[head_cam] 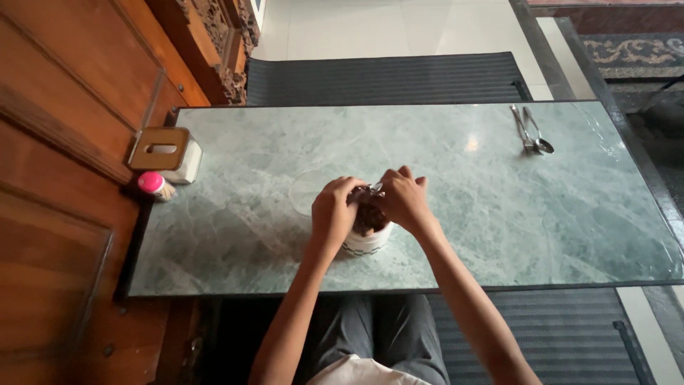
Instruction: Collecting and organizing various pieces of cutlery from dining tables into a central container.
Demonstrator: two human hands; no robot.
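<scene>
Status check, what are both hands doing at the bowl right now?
Left hand and right hand both over white bowl, working dark contents. Grips unclear. Spoons far right, untouched. Nothing blocking.

glossy green marble table, shiny metal spoons, carved wood panel, perhaps ceramic cup

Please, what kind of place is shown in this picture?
Probably a dining spot in a home or small eatery: a green marble table holds spare spoons, a tissue box and a white cup that both hands are over.
</scene>
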